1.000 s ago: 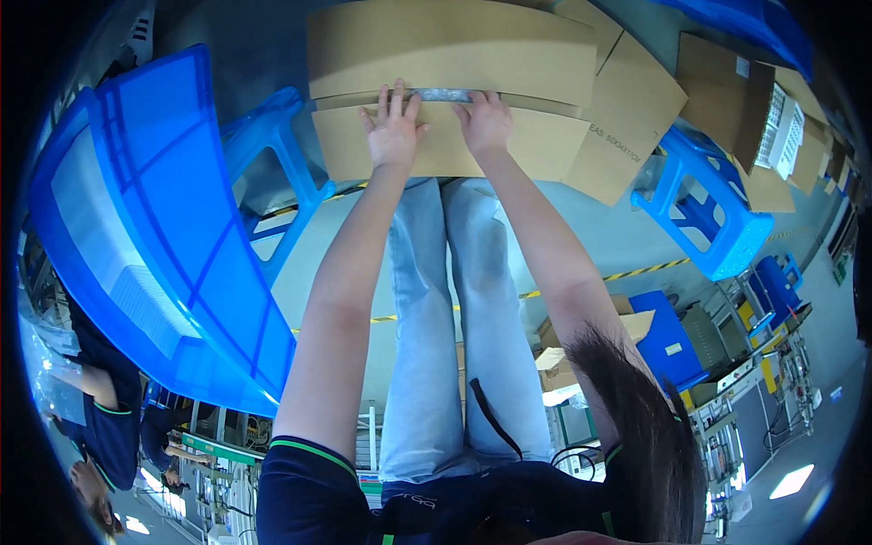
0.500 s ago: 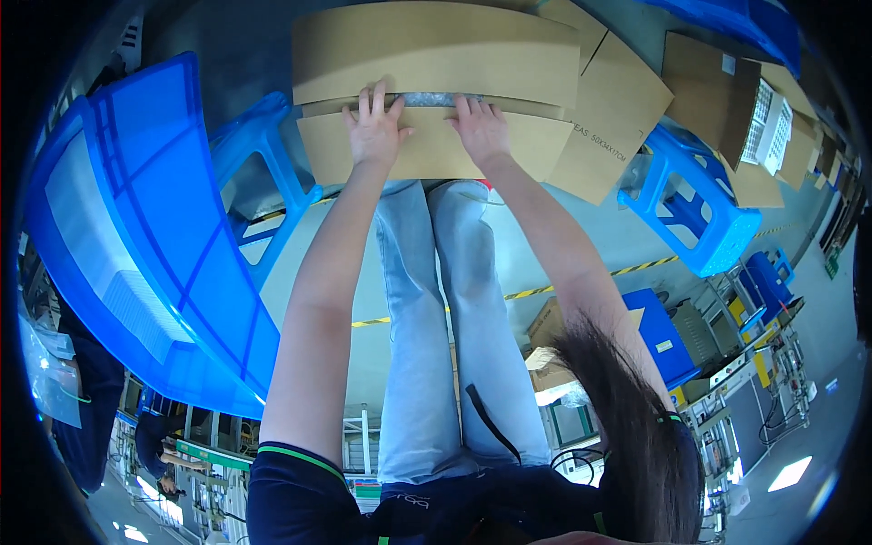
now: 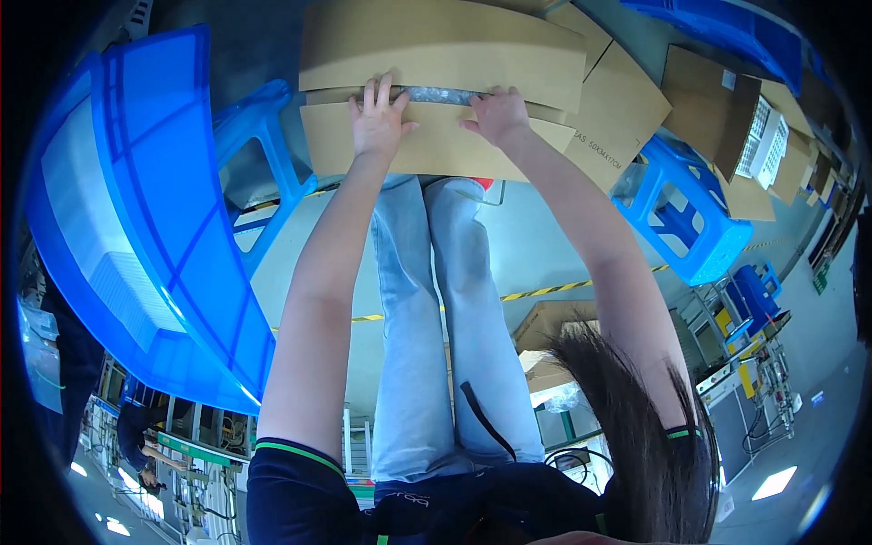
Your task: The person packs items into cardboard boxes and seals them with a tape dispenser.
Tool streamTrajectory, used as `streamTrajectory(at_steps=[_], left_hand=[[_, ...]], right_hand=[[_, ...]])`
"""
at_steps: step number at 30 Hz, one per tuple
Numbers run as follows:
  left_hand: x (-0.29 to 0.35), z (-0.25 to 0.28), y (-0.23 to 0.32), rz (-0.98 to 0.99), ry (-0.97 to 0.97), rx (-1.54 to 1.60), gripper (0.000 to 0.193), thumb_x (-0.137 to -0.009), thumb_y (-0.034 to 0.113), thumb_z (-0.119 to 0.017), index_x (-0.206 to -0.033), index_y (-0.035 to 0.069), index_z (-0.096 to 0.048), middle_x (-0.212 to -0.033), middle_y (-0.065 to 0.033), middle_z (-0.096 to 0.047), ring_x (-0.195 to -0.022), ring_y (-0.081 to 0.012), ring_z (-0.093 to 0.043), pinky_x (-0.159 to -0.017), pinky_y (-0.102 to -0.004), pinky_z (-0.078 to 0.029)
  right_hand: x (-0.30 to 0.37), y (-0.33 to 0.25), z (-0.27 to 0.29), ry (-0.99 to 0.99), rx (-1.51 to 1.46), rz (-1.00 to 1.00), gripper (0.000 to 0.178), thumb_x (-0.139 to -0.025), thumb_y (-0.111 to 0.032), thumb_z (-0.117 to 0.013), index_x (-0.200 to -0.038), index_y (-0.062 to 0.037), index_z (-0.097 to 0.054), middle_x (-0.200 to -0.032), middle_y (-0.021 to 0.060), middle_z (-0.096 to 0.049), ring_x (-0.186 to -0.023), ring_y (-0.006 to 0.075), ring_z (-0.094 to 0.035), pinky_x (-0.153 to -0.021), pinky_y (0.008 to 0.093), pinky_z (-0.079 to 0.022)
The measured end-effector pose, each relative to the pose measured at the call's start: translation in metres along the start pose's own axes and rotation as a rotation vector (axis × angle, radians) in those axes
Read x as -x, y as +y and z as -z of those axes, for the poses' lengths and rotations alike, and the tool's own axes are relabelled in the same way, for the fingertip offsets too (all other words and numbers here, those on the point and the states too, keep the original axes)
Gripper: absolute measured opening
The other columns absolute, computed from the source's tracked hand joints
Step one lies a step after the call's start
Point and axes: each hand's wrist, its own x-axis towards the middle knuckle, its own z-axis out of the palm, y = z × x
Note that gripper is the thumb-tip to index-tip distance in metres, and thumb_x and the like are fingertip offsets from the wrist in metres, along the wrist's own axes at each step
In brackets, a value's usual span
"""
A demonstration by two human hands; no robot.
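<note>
A brown cardboard box [image 3: 445, 45] stands in front of me, its two long top flaps almost meeting. Through the narrow gap between them shows crinkled clear plastic [image 3: 440, 94]. My left hand [image 3: 377, 125] rests on the near flap [image 3: 427, 145] with fingers spread, their tips reaching across the gap to the far flap. Farther right, my right hand [image 3: 501, 116] has its fingers curled over the near flap's edge, the thumb lying on top. What lies under those fingertips is hidden.
Blue plastic stools [image 3: 259, 154] flank the box, one on each side. A large blue bin [image 3: 173, 209] stands close on my left. Opened cartons [image 3: 704, 109] with a white grid-like item are at the far right. Yellow-black tape [image 3: 545, 290] crosses the floor.
My right hand has slid right along the gap, and its fingers have gone from stretched out to curled. My left hand stays on the near flap at almost the same spot.
</note>
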Motion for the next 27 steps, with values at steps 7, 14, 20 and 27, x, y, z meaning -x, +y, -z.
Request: streamTrajectory(at_steps=[7, 14, 20, 27], left_hand=[[0.000, -0.001, 0.000, 0.009, -0.020, 0.041, 0.057, -0.075, 0.050, -0.068, -0.124, 0.027, -0.052, -0.142, -0.0006, -0.026, -0.133, -0.0224, -0.023, -0.105, -0.0523, -0.029], [0.000, -0.006, -0.001, 0.016, 0.020, 0.062, 0.058, -0.073, 0.049, -0.069, -0.124, 0.028, -0.051, -0.142, -0.0001, -0.026, -0.133, -0.0228, -0.023, -0.107, -0.0529, -0.026], [0.007, -0.019, -0.003, -0.009, 0.056, 0.041, 0.059, -0.075, 0.047, -0.069, -0.126, 0.029, -0.047, -0.145, 0.0001, -0.025, -0.135, -0.0235, -0.022, -0.108, -0.0593, -0.019], [0.004, -0.019, -0.006, -0.015, 0.060, 0.143, 0.057, -0.074, 0.044, -0.070, -0.125, 0.030, -0.049, -0.146, 0.0015, -0.027, -0.136, -0.0214, -0.024, -0.108, -0.0640, -0.015]], right_hand=[[-0.006, -0.019, -0.015, 0.011, 0.063, -0.107, 0.054, -0.087, -0.055, -0.051, -0.115, -0.0094, -0.058, -0.110, 0.0019, -0.061, -0.107, 0.0176, -0.052, -0.086, 0.0385, -0.042], [-0.004, -0.044, -0.043, 0.674, -0.157, 0.186, 0.049, -0.079, -0.037, -0.066, -0.121, -0.0148, -0.053, -0.114, 0.0033, -0.057, -0.113, 0.0212, -0.050, -0.093, 0.0372, -0.042], [-0.048, -0.054, 0.018, -0.219, -0.572, -0.009, 0.055, -0.072, -0.033, -0.074, -0.120, -0.0175, -0.053, -0.119, 0.0021, -0.057, -0.119, 0.0191, -0.049, -0.097, 0.0379, -0.041], [-0.011, -0.063, -0.023, 0.185, -0.625, 0.028, 0.057, -0.073, -0.025, -0.074, -0.125, -0.0185, -0.051, -0.129, 0.0052, -0.052, -0.126, 0.0214, -0.044, -0.104, 0.0426, -0.035]])
